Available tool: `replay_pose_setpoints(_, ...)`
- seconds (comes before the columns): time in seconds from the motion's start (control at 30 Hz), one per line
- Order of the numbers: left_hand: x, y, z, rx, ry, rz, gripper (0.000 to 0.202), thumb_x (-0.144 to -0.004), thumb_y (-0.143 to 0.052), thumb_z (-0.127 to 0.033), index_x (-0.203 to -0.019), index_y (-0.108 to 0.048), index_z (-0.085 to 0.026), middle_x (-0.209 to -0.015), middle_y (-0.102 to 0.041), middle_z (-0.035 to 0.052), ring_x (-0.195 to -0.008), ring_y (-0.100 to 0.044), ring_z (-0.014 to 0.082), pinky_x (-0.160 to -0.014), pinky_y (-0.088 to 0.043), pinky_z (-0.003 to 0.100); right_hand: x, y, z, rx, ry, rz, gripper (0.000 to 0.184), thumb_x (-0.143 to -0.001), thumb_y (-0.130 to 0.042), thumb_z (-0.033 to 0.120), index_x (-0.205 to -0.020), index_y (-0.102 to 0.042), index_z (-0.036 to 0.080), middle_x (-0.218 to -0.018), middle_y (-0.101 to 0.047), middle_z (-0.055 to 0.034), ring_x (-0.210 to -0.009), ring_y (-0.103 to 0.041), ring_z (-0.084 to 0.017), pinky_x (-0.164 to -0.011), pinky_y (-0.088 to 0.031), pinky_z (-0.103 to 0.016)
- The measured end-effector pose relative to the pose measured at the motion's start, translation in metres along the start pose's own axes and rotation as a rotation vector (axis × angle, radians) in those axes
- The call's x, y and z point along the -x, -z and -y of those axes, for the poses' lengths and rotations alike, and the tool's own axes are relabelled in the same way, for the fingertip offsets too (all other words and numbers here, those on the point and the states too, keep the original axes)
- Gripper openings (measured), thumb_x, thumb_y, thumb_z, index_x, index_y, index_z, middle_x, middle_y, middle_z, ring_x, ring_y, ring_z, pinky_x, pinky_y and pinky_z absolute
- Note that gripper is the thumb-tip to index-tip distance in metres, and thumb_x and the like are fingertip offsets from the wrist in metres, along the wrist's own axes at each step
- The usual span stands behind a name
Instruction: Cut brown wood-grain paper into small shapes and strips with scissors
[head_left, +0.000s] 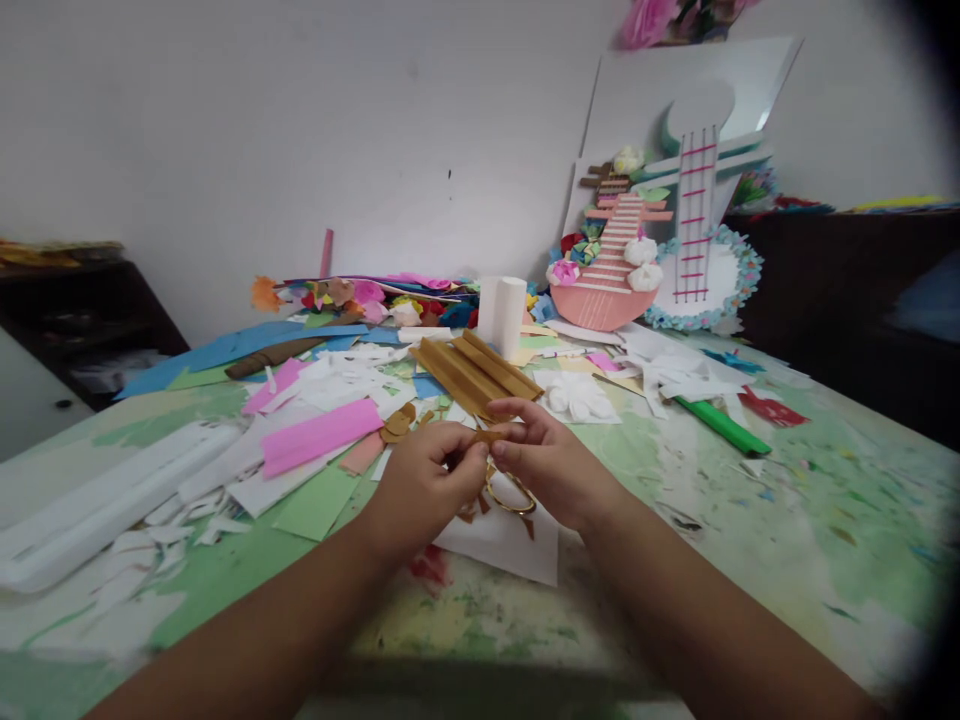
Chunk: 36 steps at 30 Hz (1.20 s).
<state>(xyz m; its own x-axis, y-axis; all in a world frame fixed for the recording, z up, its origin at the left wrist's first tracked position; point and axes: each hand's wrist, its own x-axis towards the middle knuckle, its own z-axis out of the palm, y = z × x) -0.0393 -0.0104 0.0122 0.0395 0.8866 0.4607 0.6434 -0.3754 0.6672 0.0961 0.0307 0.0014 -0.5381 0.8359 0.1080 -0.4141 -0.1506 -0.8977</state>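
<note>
My left hand (429, 482) and my right hand (559, 468) meet over the near middle of the table. Between their fingertips is a small piece of brown paper (489, 437), pinched from both sides and partly covered by the fingers. Just below my right hand lie gold-handled scissors (519, 508), their blades hidden. They rest on a white sheet of paper (529, 565) among small brown scraps. Folded lengths of brown crepe paper (469, 372) lie just beyond my hands, and rounded brown cutouts (397, 424) are to the left.
A white paper roll (511, 318) stands behind the brown paper. On the left are a long white case (112, 500), pink crepe paper (321, 437) and heaped white scraps. Instrument-shaped paper crafts (615, 270) lean at the back right. A green strip (724, 427) lies on the right.
</note>
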Motion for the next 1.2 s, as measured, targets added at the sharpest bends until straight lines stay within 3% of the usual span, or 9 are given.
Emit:
replay_pose_setpoints(0.23,-0.004,0.000,-0.001,0.136,0.119,0.147,0.028,-0.074,-0.042,-0.034,-0.053,-0.047,-0.016,-0.048,-0.041,-0.0038,-0.046,-0.039,0.0082,-0.045,-0.029,0.020,-0.002,0.003,0.001,-0.047,0.089,-0.176,0.029,-0.053,-0.068,0.011,-0.072,-0.048,0.019,-0.053,-0.058,0.0078,-0.052,-0.053,-0.005,-0.059,-0.038,-0.020)
replay_pose_setpoints(0.37,-0.005,0.001,0.002,0.199,0.119,0.191,0.028,-0.074,-0.044,-0.032,-0.050,-0.046,-0.016,-0.046,-0.043,-0.0034,-0.044,-0.039,0.0076,-0.044,-0.029,0.020,-0.003,0.004,-0.002,-0.033,0.150,-0.219,0.032,-0.052,-0.068,0.008,-0.068,-0.043,0.019,-0.054,-0.057,0.0087,-0.053,-0.052,-0.005,-0.060,-0.038,-0.020)
replay_pose_setpoints(0.6,-0.008,-0.005,0.008,0.478,0.321,0.134,0.024,-0.069,-0.052,-0.034,-0.053,-0.044,-0.016,-0.043,-0.041,-0.0055,-0.040,-0.039,0.0063,-0.042,-0.031,0.019,-0.006,0.001,-0.007,-0.103,0.182,-0.256,0.031,-0.054,-0.066,0.008,-0.067,-0.040,0.019,-0.054,-0.054,0.0097,-0.052,-0.049,-0.003,-0.059,-0.036,-0.019)
replay_pose_setpoints(0.73,-0.009,-0.010,0.009,0.638,0.355,0.080,0.019,-0.065,-0.056,-0.035,-0.067,-0.051,-0.017,-0.049,-0.044,-0.0061,-0.041,-0.042,0.0064,-0.043,-0.034,0.020,-0.004,-0.004,-0.008,-0.207,0.145,-0.227,0.029,-0.056,-0.066,0.011,-0.068,-0.041,0.020,-0.058,-0.052,0.0092,-0.052,-0.047,-0.004,-0.056,-0.034,-0.018)
replay_pose_setpoints(0.93,-0.010,-0.004,0.007,0.541,0.280,-0.004,0.013,-0.065,-0.055,-0.029,-0.066,-0.054,-0.016,-0.057,-0.048,-0.0035,-0.049,-0.046,0.0078,-0.049,-0.037,0.021,-0.002,-0.006,-0.009,-0.079,0.079,-0.201,0.022,-0.057,-0.066,0.018,-0.071,-0.049,0.021,-0.066,-0.054,0.0068,-0.059,-0.048,-0.005,-0.056,-0.034,-0.020)
replay_pose_setpoints(1.1,-0.007,0.003,0.002,0.296,0.222,0.065,0.013,-0.066,-0.053,-0.027,-0.059,-0.051,-0.017,-0.057,-0.046,-0.0035,-0.055,-0.046,0.0091,-0.052,-0.036,0.021,-0.001,-0.002,-0.006,0.183,0.061,-0.180,0.013,-0.056,-0.067,0.023,-0.065,-0.059,0.018,-0.059,-0.054,0.0045,-0.056,-0.046,-0.006,-0.056,-0.033,-0.022)
replay_pose_setpoints(1.2,-0.005,0.002,0.000,0.271,0.214,0.069,0.014,-0.067,-0.053,-0.030,-0.064,-0.054,-0.017,-0.060,-0.049,-0.0025,-0.057,-0.048,0.0102,-0.053,-0.038,0.022,-0.001,-0.001,-0.002,0.203,0.069,-0.192,0.010,-0.055,-0.067,0.023,-0.057,-0.059,0.017,-0.054,-0.053,0.0050,-0.052,-0.044,-0.006,-0.053,-0.031,-0.022)
